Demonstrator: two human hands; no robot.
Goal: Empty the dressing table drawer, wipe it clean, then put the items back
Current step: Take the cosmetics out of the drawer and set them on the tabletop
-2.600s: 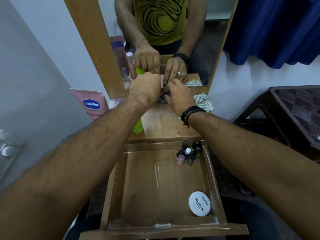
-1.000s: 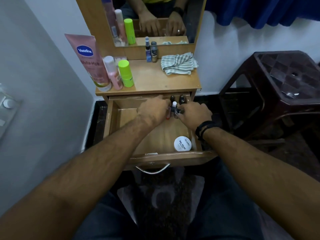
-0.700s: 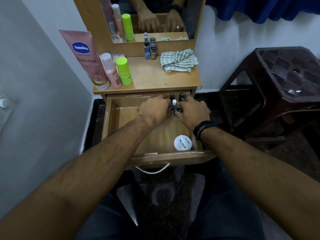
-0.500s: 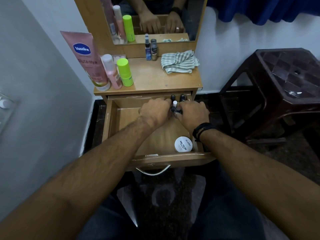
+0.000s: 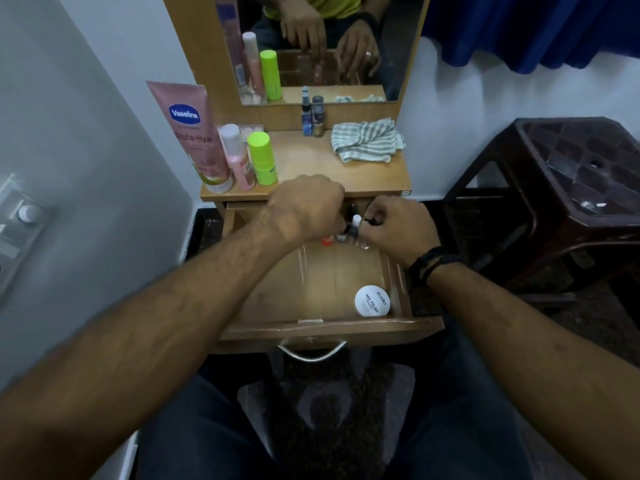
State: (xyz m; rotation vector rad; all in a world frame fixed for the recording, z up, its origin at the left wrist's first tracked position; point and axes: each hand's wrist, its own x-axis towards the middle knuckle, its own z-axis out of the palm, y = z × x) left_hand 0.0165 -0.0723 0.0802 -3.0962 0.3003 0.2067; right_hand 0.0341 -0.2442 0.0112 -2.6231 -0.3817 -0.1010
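The wooden drawer (image 5: pixel 311 330) of the dressing table stands pulled out. Above its back end, my left hand (image 5: pixel 308 206) and my right hand (image 5: pixel 398 227) are closed side by side on a cluster of small nail polish bottles (image 5: pixel 354 226). An orange bottle (image 5: pixel 327 241) and a clear one (image 5: pixel 363 242) show below my fingers; the other bottles are mostly hidden. A white round nail polish jar (image 5: pixel 372 301) lies in the drawer's front right corner.
On the tabletop (image 5: pixel 311 168) stand a pink Vaseline tube (image 5: pixel 190 133), a pink bottle (image 5: pixel 237 157), a green bottle (image 5: pixel 262 157), two small bottles (image 5: pixel 312 116) and a striped cloth (image 5: pixel 365 140). A dark plastic stool (image 5: pixel 571 188) is at the right, a wall at the left.
Both hands went from the tabletop down into the back of the drawer, closed around the bottles, and have now risen a little with bottles hanging below the fingers.
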